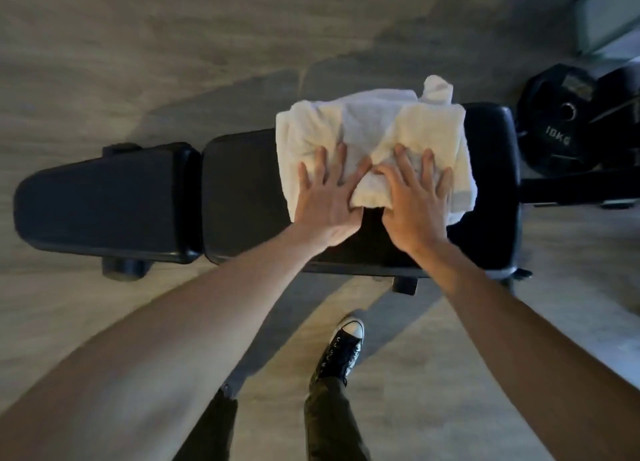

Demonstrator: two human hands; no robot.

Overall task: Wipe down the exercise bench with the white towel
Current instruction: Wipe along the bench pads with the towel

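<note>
1. I had my left hand (327, 197) and right hand (414, 204) pressed flat, fingers spread, on the rumpled white towel (374, 128).
2. The towel lay across the black exercise bench (242, 190).
3. A 10KG weight plate (561, 121) stood near the bench's right end.

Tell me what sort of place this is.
Most likely a home gym or small workout room. A black padded exercise bench stands on a wood-look floor, black weight plates, one marked 10KG, sit beside its right end, and both hands press a white towel onto the bench.
</note>
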